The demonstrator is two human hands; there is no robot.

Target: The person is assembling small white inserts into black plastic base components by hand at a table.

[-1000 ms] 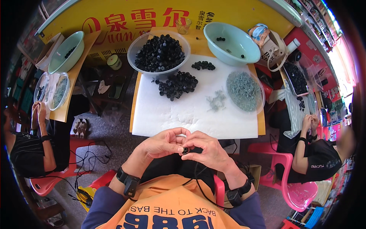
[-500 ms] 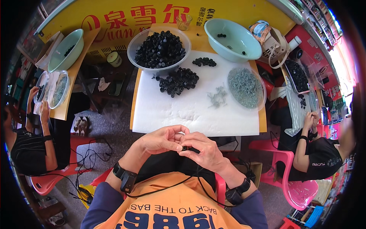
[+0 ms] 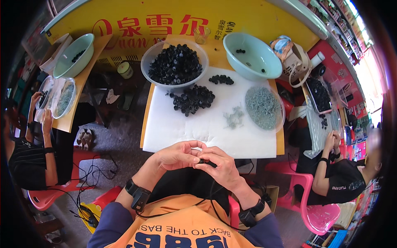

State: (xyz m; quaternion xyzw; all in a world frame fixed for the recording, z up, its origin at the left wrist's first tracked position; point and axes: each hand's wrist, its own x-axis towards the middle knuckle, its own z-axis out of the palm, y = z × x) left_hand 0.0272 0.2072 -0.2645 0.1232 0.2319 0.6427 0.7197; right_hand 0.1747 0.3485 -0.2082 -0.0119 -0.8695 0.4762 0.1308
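Note:
Just off the near edge of a white foam sheet (image 3: pixel 206 140), my two hands meet above my lap. Between them is a small black cylindrical part (image 3: pixel 202 161), mostly covered by fingers. My left hand (image 3: pixel 178 156) pinches one end of it with thumb and index finger. My right hand (image 3: pixel 221 166) curls its fingers round the other end. On the sheet ahead lie a heap of small black caps (image 3: pixel 192 100), a smaller cluster of black parts (image 3: pixel 221 79) and a loose scatter of thin clear pieces (image 3: pixel 235 117).
A clear bowl (image 3: pixel 144 70) piled with black caps stands at the back. A tray (image 3: pixel 283 118) of clear pieces lies at the right, below a pale green basin (image 3: pixel 273 70). Co-workers sit at the left (image 3: pixel 29 161) and right (image 3: pixel 343 177). Black cables cross my lap.
The whole view has shifted, so the table and its bowls appear lower. My hands keep the same grip on the black part.

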